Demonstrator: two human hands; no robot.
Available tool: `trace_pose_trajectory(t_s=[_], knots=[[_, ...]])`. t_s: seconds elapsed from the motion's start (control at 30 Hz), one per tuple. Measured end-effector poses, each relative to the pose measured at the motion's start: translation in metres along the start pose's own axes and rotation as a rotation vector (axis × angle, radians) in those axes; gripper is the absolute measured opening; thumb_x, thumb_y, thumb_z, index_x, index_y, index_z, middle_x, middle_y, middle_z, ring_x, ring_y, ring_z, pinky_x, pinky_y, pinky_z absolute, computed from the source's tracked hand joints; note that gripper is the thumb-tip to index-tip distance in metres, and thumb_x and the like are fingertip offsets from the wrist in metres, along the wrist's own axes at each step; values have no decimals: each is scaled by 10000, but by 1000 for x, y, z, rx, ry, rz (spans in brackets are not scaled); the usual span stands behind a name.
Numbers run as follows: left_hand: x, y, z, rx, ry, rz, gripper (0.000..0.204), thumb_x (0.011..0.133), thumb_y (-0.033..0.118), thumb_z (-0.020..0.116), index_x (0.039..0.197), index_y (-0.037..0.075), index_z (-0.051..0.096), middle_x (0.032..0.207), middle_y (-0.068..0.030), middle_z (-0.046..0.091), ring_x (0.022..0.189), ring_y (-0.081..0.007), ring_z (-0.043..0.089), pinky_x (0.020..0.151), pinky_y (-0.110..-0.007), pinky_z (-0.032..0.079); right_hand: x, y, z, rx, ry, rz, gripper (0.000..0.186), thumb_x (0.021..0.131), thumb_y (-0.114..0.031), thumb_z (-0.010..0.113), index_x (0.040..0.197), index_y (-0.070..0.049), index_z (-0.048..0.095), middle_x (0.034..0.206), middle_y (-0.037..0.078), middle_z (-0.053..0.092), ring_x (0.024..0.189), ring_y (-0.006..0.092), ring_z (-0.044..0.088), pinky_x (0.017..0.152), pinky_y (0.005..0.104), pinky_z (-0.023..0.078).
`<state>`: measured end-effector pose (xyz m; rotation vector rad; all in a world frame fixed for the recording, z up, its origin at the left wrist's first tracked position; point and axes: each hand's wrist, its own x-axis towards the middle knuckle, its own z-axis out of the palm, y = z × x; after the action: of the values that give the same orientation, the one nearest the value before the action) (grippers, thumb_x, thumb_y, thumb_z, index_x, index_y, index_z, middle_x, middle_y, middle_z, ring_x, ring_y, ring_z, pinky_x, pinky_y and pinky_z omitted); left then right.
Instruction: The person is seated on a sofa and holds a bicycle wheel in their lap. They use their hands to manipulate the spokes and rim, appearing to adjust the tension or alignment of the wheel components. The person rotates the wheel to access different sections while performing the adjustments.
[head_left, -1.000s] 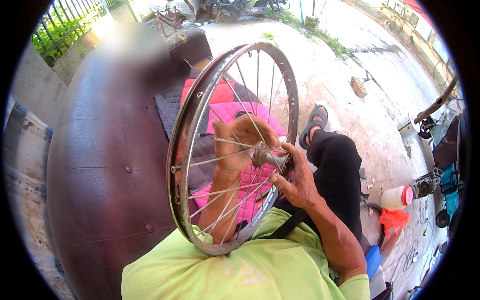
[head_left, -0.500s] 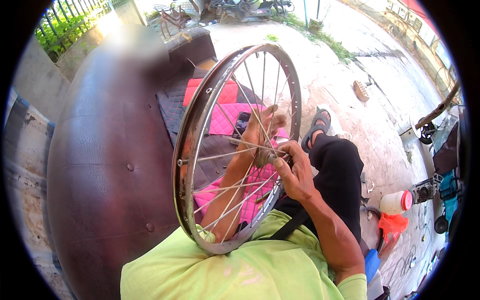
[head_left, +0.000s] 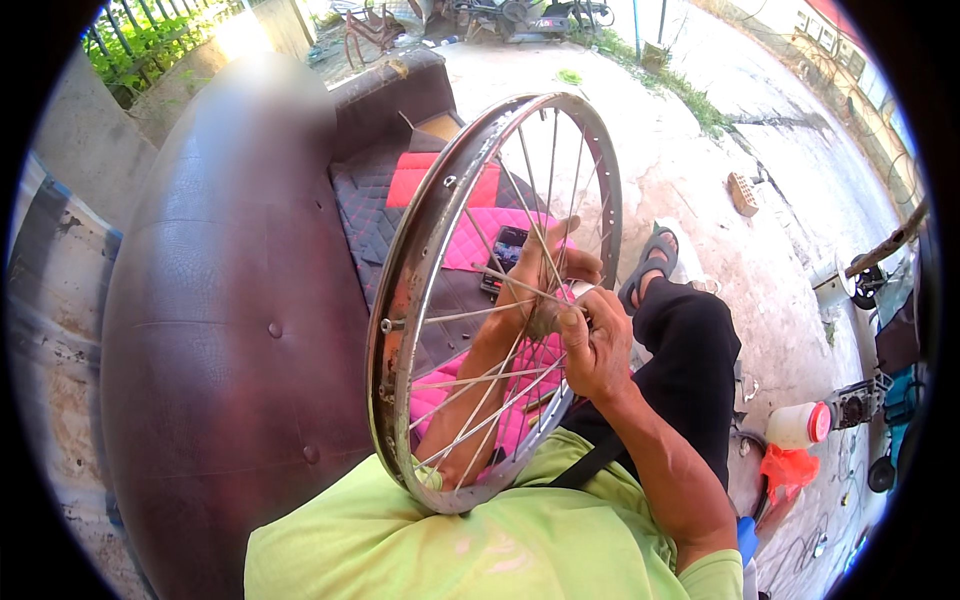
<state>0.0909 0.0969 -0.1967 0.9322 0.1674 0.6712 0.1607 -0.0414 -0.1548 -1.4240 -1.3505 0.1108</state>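
Observation:
A bare bicycle wheel [head_left: 396, 300] with a worn metal rim and thin spokes stands tilted on edge against my light green shirt [head_left: 450, 550]. My left hand [head_left: 545, 262] reaches behind the spokes beside the hub [head_left: 541, 318], its fingers stretched out and apart. On the near right side of the hub, my right hand [head_left: 600, 350] is closed with thumb and curled fingers together. A thin spoke [head_left: 510, 281] runs into those fingers; its other end stops short of the rim. The fingertips partly hide the hub's end.
A brown padded sofa [head_left: 230, 350] fills the left side. Behind the wheel lie a pink quilted pad [head_left: 475, 235] and a phone [head_left: 511, 243]. To the right are a sandalled foot [head_left: 650, 262], a brick [head_left: 742, 194], a white jar with red lid [head_left: 797, 426] and a red plastic bag [head_left: 788, 468].
The whole scene, wheel included, sits slightly further right in view. My right thumb has drawn in from the hub's end toward the curled fingers. My left hand stays behind the spokes.

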Motion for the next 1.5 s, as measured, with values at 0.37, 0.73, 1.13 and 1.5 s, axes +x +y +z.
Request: trace_pose_trajectory(t_s=[0.37,0.73,1.13,1.5], knots=[[-46,83,15,60,-21,563,166,992,104,602,1043,-28,689,918,-139,711,803,-230,688,696,-347,560,-1,-3,-12,29,-16,69,532,961,-479,595,719,-7,551,673,115,470,667,282,471,626,404,371],[-60,101,38,466,129,846,236,861,95,778,1070,39,683,1192,-160,637,930,-274,693,801,-387,578,1,-7,-17,-3,-76,144,576,961,-527,572,742,6,589,681,123,492,682,290,492,639,418,379],[-54,94,32,380,-168,736,195,930,168,693,1056,23,731,1333,-244,570,1049,-312,671,883,-426,542,5,-18,-26,-14,-161,179,579,976,-524,554,761,12,592,699,138,497,713,303,494,670,417,393],[-38,92,44,66,-521,449,209,916,160,682,1016,-12,747,1337,-292,531,1122,-385,635,955,-478,532,6,-18,-44,12,-287,238,555,979,-520,548,842,14,617,801,168,539,797,327,535,735,419,425]])
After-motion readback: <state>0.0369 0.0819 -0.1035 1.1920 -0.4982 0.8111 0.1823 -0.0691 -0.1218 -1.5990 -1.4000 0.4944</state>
